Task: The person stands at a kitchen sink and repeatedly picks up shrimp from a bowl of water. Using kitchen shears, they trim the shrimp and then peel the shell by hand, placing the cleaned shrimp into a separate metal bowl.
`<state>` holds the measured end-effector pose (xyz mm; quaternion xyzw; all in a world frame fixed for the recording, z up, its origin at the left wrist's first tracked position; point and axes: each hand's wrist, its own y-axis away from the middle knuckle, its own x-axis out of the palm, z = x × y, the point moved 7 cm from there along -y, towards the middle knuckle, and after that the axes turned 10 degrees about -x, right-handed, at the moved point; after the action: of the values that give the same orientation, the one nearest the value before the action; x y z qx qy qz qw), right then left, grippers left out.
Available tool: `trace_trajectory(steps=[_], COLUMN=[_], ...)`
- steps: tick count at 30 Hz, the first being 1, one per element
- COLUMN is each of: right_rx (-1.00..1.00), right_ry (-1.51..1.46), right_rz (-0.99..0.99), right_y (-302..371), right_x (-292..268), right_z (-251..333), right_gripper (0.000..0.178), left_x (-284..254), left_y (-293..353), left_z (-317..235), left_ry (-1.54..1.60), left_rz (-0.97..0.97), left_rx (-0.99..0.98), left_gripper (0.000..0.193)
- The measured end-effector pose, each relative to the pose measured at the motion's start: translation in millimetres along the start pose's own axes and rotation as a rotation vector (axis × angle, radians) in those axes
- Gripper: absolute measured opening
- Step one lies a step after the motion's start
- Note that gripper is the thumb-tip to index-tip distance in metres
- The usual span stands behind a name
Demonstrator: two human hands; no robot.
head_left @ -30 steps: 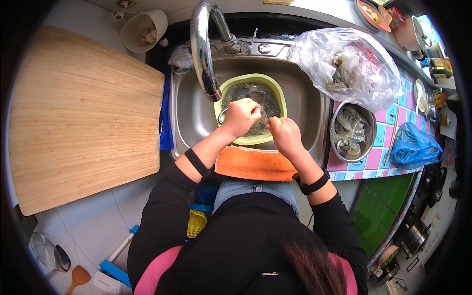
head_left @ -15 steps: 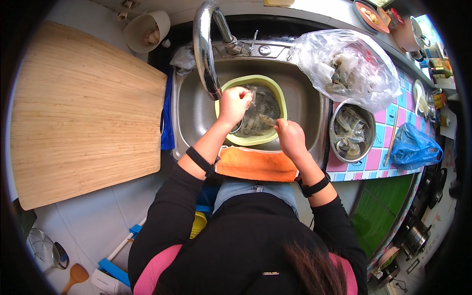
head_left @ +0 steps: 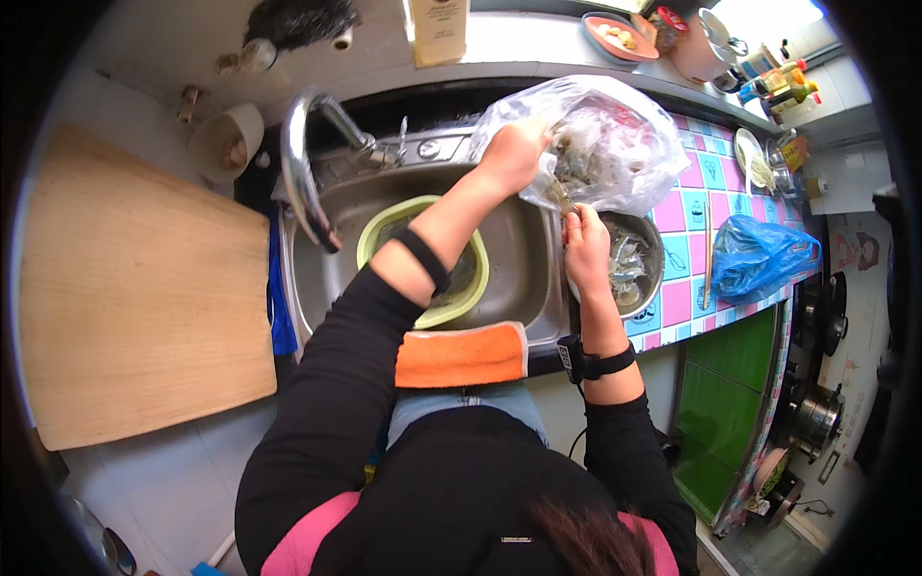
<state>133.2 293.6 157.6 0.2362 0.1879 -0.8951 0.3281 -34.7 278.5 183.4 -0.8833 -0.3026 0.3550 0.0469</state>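
My right hand [head_left: 588, 248] is closed on a shrimp [head_left: 562, 198], held by one end just above the near rim of a steel bowl [head_left: 656, 274]. More shrimp [head_left: 626, 264] lie in that bowl. My left hand [head_left: 516, 156] is closed at the left side of a clear plastic bag [head_left: 658, 158]; what its fingers hold, if anything, cannot be made out. Greyish shrimp scraps show through the bag. In the steel sink [head_left: 523, 278] stands a pale green basin [head_left: 447, 314], partly covered by my left forearm.
The faucet [head_left: 293, 173] arches over the sink's left part. An orange cloth [head_left: 461, 357] hangs on the sink's front edge. A large wooden board [head_left: 144, 307] lies at left. On the checkered counter at right are chopsticks [head_left: 708, 254] and a blue plastic bag [head_left: 759, 259].
Both hands have moved from over the basin, rightward to the clear bag and steel bowl. The shrimp has come along in my right hand. The view has swung to the right.
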Motion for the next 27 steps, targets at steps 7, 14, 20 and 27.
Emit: trace_trajectory(steps=[7, 14, 20, 27], right_rx=[0.007, 0.014, 0.046, 0.117], right_ry=[-0.316, -0.317, -0.438, -0.529], right_rz=[0.089, 0.187, 0.158, 0.063], right_y=[-18, -22, -21, -20], right_x=[3, 13, 13, 20], right_z=[-3, -5, -7, -22], right_gripper=[0.011, 0.013, 0.013, 0.013], left_x=[46, 47, 44, 54], left_y=[55, 55, 49, 47], left_z=[15, 21, 17, 24], left_ry=[1.027, 1.069, 1.046, 1.088], left_rz=[0.590, 0.594, 0.543, 0.462], left_rx=[-0.615, -0.716, -0.680, -0.701], left_gripper=[0.021, 0.018, 0.010, 0.009])
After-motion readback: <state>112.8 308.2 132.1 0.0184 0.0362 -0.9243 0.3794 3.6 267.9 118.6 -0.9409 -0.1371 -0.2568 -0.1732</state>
